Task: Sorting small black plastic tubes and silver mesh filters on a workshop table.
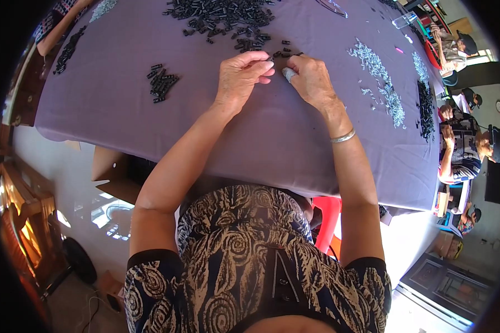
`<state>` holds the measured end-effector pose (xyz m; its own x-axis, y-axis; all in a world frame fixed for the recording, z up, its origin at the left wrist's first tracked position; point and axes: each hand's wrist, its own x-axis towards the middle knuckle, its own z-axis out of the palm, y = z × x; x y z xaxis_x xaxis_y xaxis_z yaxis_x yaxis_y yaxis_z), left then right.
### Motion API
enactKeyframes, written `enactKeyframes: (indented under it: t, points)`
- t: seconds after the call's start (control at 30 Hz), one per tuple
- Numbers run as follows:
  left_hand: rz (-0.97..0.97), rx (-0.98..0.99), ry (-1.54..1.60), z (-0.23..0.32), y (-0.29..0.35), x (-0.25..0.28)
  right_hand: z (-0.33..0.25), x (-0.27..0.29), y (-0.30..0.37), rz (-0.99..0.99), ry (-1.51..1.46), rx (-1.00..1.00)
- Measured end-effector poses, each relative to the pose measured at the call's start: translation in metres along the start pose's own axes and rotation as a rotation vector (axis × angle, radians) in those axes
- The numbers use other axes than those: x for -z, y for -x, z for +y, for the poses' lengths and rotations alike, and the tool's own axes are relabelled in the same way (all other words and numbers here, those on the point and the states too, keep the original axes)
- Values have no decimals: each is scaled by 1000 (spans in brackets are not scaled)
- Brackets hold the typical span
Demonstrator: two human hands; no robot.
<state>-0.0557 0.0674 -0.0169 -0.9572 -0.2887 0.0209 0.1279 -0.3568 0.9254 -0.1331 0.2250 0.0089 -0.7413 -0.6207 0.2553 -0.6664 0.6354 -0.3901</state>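
Note:
My left hand [240, 79] is raised over the purple tablecloth, its thumb and fingertips pinched on a small black plastic piece [271, 59]. Just to its right, my right hand [312, 82] has its fingers curled in; a light wrapping covers the thumb's tip. Whatever those right fingertips hold, if anything, is hidden. Several loose black pieces [285, 49] lie just beyond both hands. Farther off spreads a large heap of black pieces [222, 15]. A smaller group of black pieces [162, 83] lies left of my left hand.
Small silvery metal parts [380, 80] are strewn to the right, beside a row of black pieces [425, 111]. More black pieces [69, 51] lie at the left edge. A clear container [404, 20] rests at the far right. Other people sit around the purple-covered table [261, 139].

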Motion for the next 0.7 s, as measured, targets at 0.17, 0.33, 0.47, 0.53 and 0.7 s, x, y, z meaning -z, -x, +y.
enactKeyframes:
  t: [0.17, 0.33, 0.47, 0.53, 0.7]
  points:
    - [-40, 37, -21, 2, 4, -3, -2, 2, 6, -10, -526, -194]
    - [-130, 39, -17, -1, 6, -6, 7, 7, 16, -93, -1221, -231]
    - [-172, 49, -16, -3, 8, -6, 7, 7, 19, -96, -1382, -190]
    - [-202, 56, -9, -3, 8, -6, 7, 8, 20, -86, -1381, -190]
    - [-215, 35, -30, -4, 8, -6, -1, 10, 22, 17, -1391, -200]
